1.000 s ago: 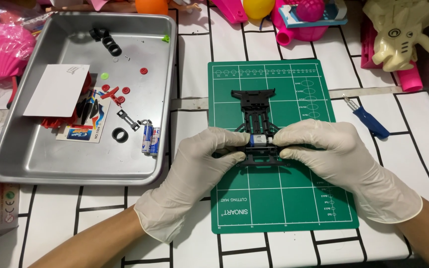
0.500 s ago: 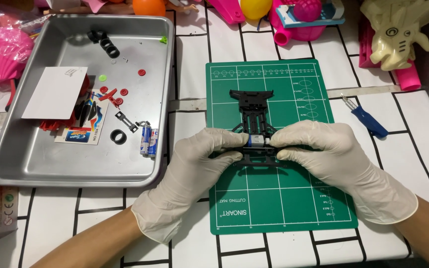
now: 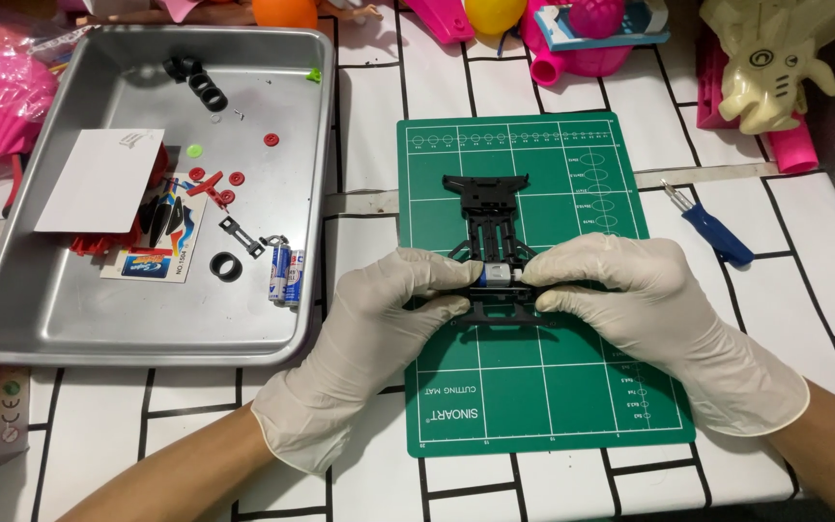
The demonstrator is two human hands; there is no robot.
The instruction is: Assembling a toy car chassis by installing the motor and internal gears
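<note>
While our gloved left hand (image 3: 379,319) and right hand (image 3: 640,300) pinch the black plastic toy-car chassis (image 3: 488,227), its small silver motor (image 3: 497,275) might slip if we squeeze unevenly.

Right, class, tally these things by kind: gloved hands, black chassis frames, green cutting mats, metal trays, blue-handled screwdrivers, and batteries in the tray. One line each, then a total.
Gloved hands: 2, the left hand and the right hand
black chassis, held by both: 1
green cutting mat: 1
metal tray: 1
blue-handled screwdriver: 1
batteries: 2
Total: 8
</note>
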